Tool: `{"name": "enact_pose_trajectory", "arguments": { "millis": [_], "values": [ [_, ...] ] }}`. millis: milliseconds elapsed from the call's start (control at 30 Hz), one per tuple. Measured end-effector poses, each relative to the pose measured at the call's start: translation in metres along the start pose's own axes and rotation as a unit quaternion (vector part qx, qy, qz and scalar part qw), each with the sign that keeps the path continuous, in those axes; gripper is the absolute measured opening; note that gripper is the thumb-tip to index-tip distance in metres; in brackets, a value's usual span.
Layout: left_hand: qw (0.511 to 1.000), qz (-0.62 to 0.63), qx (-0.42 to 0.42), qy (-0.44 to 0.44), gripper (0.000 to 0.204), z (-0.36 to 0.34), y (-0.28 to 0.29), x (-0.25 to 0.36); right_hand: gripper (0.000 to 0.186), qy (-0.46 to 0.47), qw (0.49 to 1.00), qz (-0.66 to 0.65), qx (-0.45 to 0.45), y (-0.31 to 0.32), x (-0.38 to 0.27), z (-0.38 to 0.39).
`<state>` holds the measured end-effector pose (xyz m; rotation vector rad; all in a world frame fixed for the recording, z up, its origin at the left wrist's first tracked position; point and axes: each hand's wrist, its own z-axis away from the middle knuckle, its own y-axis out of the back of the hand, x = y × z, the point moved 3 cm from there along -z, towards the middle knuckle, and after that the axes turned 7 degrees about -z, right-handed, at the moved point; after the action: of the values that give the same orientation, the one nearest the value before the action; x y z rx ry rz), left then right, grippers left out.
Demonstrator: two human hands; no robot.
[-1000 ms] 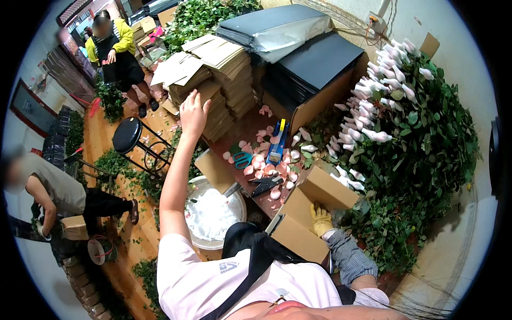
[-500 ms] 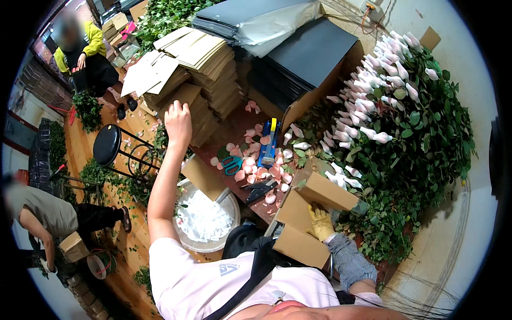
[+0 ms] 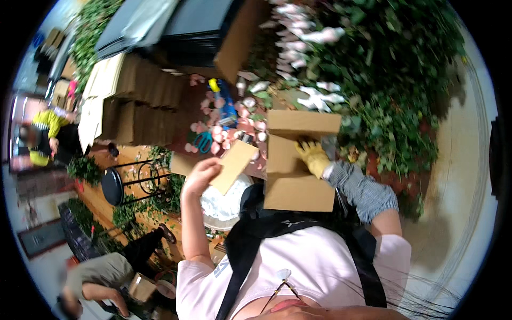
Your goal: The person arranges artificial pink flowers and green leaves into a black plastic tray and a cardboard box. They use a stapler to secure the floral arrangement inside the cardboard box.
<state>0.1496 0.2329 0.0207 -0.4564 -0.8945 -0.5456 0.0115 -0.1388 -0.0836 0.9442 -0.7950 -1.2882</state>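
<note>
My left hand (image 3: 202, 176), bare, grips a flat, pale brown piece of cardboard (image 3: 234, 162), held over the rim of a round tub of white pieces (image 3: 221, 210). My right hand (image 3: 313, 158), in a yellow glove, lies inside an open cardboard box (image 3: 298, 194), fingers apart on its inner face. Left of the box are scattered pink petals (image 3: 216, 133), teal scissors (image 3: 203, 142) and a blue tool with a yellow part (image 3: 228, 114).
Stacked cardboard sheets (image 3: 141, 120) and dark sheets (image 3: 194, 32) lie beyond. Leafy bunches with white-wrapped pink heads (image 3: 320, 36) fill the right. A black stool (image 3: 111, 185) stands left. Two co-workers (image 3: 96, 277) are nearby, one in yellow (image 3: 50, 124).
My left hand has come down and back from the cardboard stacks and now holds a cardboard piece. My view has turned, shifting the scene. My right hand stays in the box.
</note>
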Motion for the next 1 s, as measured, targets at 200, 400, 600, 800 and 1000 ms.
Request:
{"name": "enact_pose_trajectory", "arguments": {
  "millis": [200, 400, 600, 800, 1000],
  "values": [
    [0.979, -0.073, -0.144, 0.127, 0.022, -0.136, -0.123, -0.078, 0.074, 0.009, 0.995, 0.022, -0.097, 0.011, -0.007, -0.003],
    [0.941, -0.317, 0.013, -0.115, 0.032, -0.163, -0.149, -0.11, 0.037, 0.059, 0.927, -0.36, 0.086, -0.008, 0.041, -0.005],
    [0.858, -0.479, 0.077, -0.169, 0.036, -0.166, -0.131, -0.103, 0.056, 0.078, 0.988, -0.131, -0.009, 0.045, -0.012, -0.015],
    [0.876, -0.431, -0.216, -0.005, 0.036, -0.184, -0.151, -0.049, 0.059, 0.045, 0.994, -0.091, -0.037, 0.025, -0.019, -0.029],
    [0.715, -0.654, -0.238, -0.061, 0.05, -0.166, -0.205, -0.023, 0.053, 0.049, 0.896, -0.441, -0.001, 0.109, 0.008, 0.045]
  ]
}}
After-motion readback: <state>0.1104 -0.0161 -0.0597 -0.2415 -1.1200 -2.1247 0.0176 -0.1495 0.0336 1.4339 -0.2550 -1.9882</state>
